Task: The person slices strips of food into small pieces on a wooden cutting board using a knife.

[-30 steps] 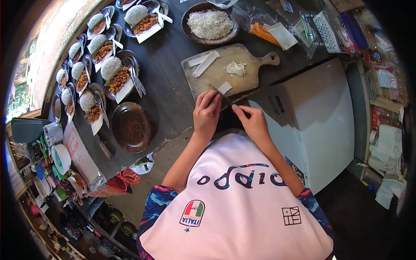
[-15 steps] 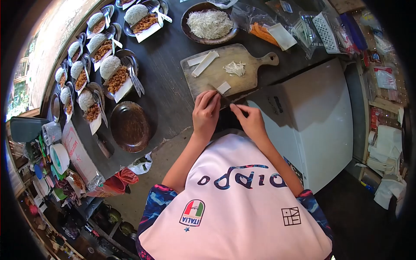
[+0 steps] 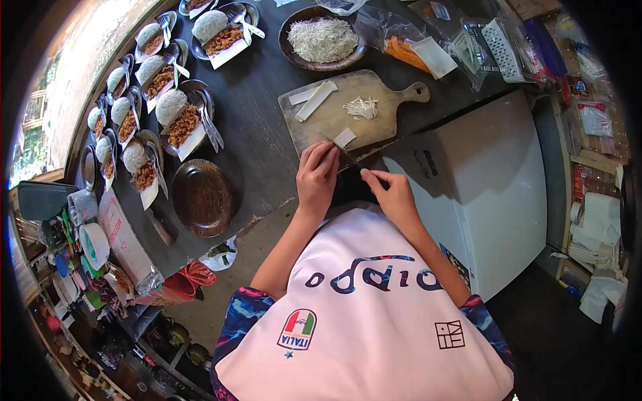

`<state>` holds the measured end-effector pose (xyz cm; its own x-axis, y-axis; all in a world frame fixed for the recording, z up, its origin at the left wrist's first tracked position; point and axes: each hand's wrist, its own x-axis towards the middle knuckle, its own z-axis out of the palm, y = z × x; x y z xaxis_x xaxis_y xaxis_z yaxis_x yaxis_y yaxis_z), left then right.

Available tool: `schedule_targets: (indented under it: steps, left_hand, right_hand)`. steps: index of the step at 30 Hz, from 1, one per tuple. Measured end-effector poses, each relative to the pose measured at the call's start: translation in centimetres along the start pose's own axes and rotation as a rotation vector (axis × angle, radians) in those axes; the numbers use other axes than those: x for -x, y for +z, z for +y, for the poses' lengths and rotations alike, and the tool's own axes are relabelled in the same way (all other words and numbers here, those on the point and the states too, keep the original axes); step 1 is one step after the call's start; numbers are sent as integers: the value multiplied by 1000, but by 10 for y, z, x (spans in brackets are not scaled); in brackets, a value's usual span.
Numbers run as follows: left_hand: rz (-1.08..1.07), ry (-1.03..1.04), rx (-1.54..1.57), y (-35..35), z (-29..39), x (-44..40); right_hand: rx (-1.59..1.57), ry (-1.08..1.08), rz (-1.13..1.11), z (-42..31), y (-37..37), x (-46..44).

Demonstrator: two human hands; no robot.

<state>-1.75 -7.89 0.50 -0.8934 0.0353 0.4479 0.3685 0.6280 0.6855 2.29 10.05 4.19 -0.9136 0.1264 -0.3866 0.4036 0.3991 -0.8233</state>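
A thin dark knife [image 3: 349, 157] slants across the near edge of the wooden cutting board [image 3: 381, 130]. My right hand [image 3: 390, 194] is closed in a pinch at its near end; the grip is partly hidden. My left hand [image 3: 317, 177] has curled fingers at the board's edge, against the blade and a small white block [image 3: 344, 138]. How its fingertips grip the block is hidden. Farther up the board lie white strips [image 3: 315, 101] and a little pile of thin white shreds [image 3: 362, 107].
A bowl of white shreds [image 3: 323, 39] stands beyond the board, beside a bag of orange pieces [image 3: 405, 53] and a grater [image 3: 503, 50]. Several plates of rice [image 3: 171, 107] with brown topping and cutlery fill the left. A brown plate [image 3: 202, 198] lies nearer. A white appliance [image 3: 495, 194] stands at right.
My right hand has shifted slightly right and nearer to me, and more of the knife shows between the hands. My left hand stays almost in place at the block.
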Motion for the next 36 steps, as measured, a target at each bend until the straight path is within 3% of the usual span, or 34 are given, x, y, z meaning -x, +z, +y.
schedule_targets:
  steps: [1, 4, 10, 23, 30, 33, 36]
  left_hand:
    - [2, -11, 5, 0, 0, 1]
    - [-23, -17, 6, -1, 2, 2]
    - [7, -18, 13, 1, 0, 2]
    - [7, -15, 5, 2, 1, 5]
    - [29, -23, -9, 4, -3, 7]
    - [17, -38, -3, 3, 1, 5]
    - [18, -44, 15, 2, 1, 7]
  right_hand:
    - [1, 26, 2, 0, -2, 6]
    - [-12, -165, 76, 9, 15, -12]
    - [45, 85, -24, -6, -1, 3]
    - [-19, -85, 22, 11, 13, -13]
    - [-30, 31, -36, -3, 1, -3]
    - [-96, -71, -34, 2, 13, -17]
    - [-88, -26, -60, -9, 9, -16]
